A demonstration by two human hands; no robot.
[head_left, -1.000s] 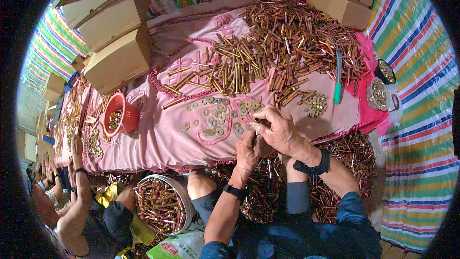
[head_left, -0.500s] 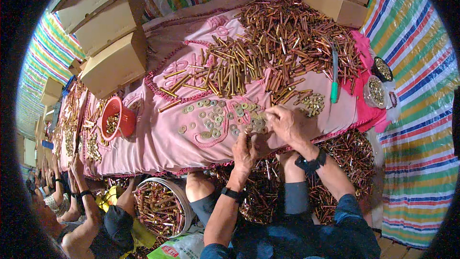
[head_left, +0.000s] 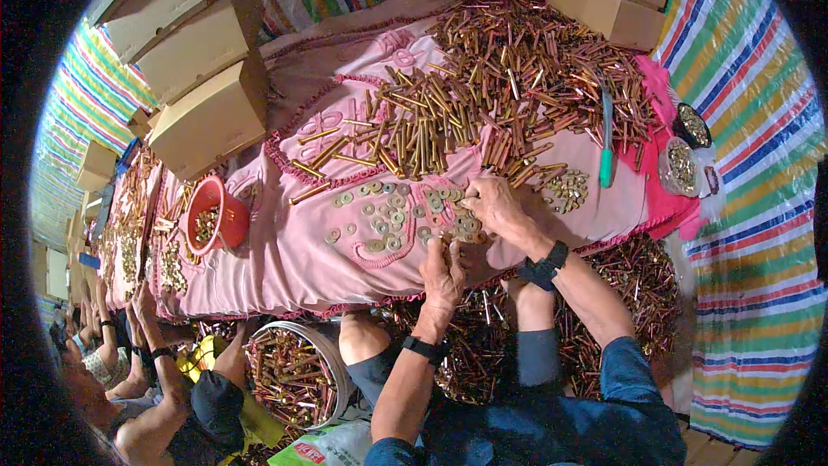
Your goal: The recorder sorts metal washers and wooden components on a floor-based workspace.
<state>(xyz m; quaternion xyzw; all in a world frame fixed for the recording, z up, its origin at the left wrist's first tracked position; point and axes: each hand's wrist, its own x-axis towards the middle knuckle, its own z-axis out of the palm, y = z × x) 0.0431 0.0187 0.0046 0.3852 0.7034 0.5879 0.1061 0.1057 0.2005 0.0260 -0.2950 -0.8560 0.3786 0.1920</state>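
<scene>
Flat metal washers [head_left: 374,245] lie scattered over a pink cloth [head_left: 285,250] in front of me. My right hand [head_left: 504,211] bends over them, thumb and fingertips pinched together at the washers' right side; what they hold, if anything, is hidden. Just left and nearer, my left hand [head_left: 442,274] is closed with thumb and fingers upward at the washers' near edge; I cannot make out what is in it. To the right of my right hand sits a small heap of nuts [head_left: 567,192]. Beyond the washers spreads a big pile of long brass-coloured bolt sleeves [head_left: 423,125].
A red plastic basket [head_left: 226,220] with small metal parts stands at left. Cardboard boxes [head_left: 211,121] are stacked behind it. A green-handled tool [head_left: 606,168] lies at right, near a tub of small parts [head_left: 681,168]. A white bucket [head_left: 332,362] of sleeves stands below; co-workers' arms [head_left: 159,328] show at left.
My right hand has moved slightly left over the washers. The left hand stays nearly in place, and the dark bit seen at its fingertips no longer shows. The view has shifted a little.
</scene>
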